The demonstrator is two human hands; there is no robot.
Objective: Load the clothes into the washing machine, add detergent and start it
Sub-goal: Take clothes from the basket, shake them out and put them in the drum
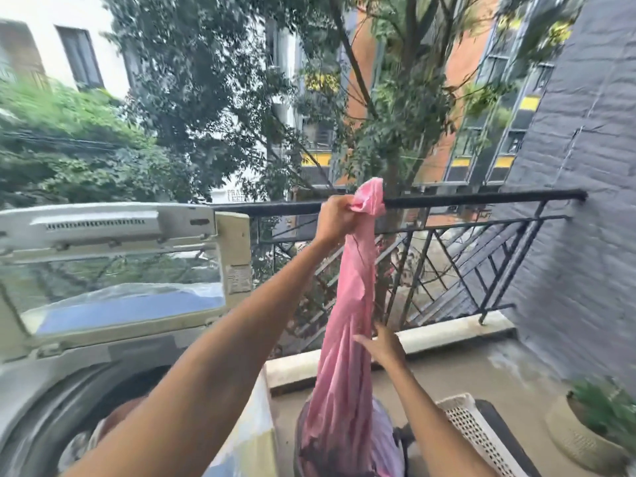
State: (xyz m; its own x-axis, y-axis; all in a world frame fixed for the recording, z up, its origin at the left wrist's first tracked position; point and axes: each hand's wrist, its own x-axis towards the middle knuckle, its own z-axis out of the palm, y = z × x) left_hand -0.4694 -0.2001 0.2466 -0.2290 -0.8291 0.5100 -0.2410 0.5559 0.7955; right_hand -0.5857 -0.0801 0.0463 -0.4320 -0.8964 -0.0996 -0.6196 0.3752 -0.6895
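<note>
A long pink garment (347, 321) hangs stretched from my raised left hand (335, 218), which grips its top end at railing height. My right hand (382, 346) touches the cloth lower down on its right side, fingers spread. The garment's bottom end reaches into a pile of clothes (347, 452) at the lower edge of the view. The top-loading washing machine (44, 380) stands at the left with its lid (113, 270) raised. Its drum (89, 438) is open, and some clothes lie inside.
A black metal balcony railing (481, 201) runs across ahead, with a low concrete kerb below it. A white perforated laundry basket (475, 432) sits at the lower right beside a potted plant (599, 428). A grey brick wall (585, 166) closes the right side.
</note>
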